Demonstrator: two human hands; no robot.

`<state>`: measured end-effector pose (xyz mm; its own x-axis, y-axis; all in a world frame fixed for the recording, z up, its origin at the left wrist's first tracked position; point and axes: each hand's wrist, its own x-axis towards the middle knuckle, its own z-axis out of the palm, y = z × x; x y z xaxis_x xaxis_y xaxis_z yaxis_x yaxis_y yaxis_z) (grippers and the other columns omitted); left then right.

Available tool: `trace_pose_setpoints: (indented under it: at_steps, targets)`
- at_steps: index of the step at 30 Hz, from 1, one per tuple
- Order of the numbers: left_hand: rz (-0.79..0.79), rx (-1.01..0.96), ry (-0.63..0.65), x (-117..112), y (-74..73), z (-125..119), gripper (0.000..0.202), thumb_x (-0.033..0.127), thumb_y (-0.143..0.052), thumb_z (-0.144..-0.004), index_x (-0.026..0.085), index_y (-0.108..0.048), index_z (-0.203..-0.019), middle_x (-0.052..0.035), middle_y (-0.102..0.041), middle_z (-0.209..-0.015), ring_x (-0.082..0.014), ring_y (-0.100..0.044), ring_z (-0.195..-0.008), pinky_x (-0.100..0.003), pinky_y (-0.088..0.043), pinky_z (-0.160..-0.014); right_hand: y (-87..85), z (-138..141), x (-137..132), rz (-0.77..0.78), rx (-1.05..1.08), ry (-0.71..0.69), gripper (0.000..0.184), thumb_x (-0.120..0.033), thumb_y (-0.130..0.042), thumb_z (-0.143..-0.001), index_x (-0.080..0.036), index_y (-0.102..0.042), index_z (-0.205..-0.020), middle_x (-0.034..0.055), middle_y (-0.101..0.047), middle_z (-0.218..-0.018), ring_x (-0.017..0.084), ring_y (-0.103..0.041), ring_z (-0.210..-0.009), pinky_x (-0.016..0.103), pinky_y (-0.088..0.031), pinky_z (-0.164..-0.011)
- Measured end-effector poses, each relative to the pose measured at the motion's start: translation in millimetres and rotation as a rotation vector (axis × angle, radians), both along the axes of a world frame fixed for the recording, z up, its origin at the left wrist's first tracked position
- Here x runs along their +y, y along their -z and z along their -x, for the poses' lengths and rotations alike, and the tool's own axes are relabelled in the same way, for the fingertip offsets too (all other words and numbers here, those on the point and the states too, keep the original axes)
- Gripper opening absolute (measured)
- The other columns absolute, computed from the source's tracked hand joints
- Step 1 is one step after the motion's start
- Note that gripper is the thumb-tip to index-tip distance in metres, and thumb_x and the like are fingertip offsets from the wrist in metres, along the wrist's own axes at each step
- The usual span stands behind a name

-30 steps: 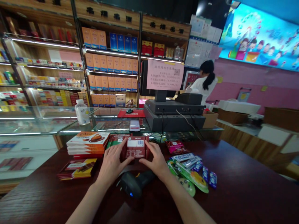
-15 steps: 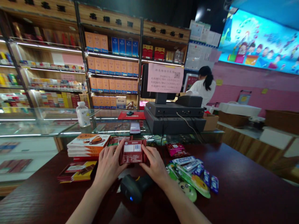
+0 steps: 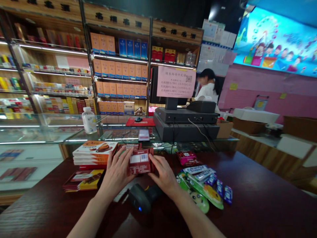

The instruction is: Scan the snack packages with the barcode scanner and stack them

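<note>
Both my hands grip a small dark red packet (image 3: 139,161) with a white barcode label, held upright just above the dark wooden counter (image 3: 260,205). My left hand (image 3: 117,173) wraps its left edge and my right hand (image 3: 162,175) presses its right edge. A black barcode scanner (image 3: 142,197) with a blue light lies on the counter right below my wrists. A stack of orange and white boxes (image 3: 94,152) sits just left of the packet, and a dark and yellow chocolate box (image 3: 83,179) lies in front of it.
Green and blue candy packets (image 3: 204,186) and a red packet (image 3: 187,157) lie to the right. Behind stand a glass display case (image 3: 49,132) with a bottle (image 3: 89,120) and a phone (image 3: 143,135), a cash register (image 3: 185,122), stocked shelves, and a person (image 3: 208,89) in white.
The red packet has tilted a little and shifted slightly left in my hands. The person behind the register has turned and moved left.
</note>
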<state>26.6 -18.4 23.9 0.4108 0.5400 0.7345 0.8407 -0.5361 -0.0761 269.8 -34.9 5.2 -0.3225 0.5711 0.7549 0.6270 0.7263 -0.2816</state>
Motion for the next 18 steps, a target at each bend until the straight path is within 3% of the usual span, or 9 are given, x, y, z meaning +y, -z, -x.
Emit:
trace_pose_setpoints:
  at_steps: [12, 18]
  targets:
    - [-0.009, -0.065, -0.029, -1.9, -4.2, 7.2, 0.075, 0.029, -0.067, -0.081, 0.023, -0.036, -0.148, -0.0123, -0.056, -0.143, -0.0300, -0.046, -0.138, -0.059, -0.006, -0.123, -5.0, -5.6, -2.8, 0.071, -0.030, -0.014, 0.062, -0.011, -0.056, -0.092, -0.029, -0.042, -0.149, 0.0086, -0.058, -0.139, 0.025, -0.053, -0.127, 0.047, -0.046, -0.108]
    - [-0.007, -0.067, -0.079, -3.0, -7.7, 13.7, 0.072, 0.026, -0.064, -0.082, 0.020, -0.037, -0.148, -0.0133, -0.055, -0.143, -0.0304, -0.047, -0.136, -0.060, -0.005, -0.123, -17.3, -16.1, -6.0, 0.216, -0.107, -0.008, 0.047, -0.015, -0.057, -0.093, -0.023, -0.055, -0.139, 0.0095, -0.067, -0.126, 0.024, -0.058, -0.118, 0.043, -0.046, -0.099]
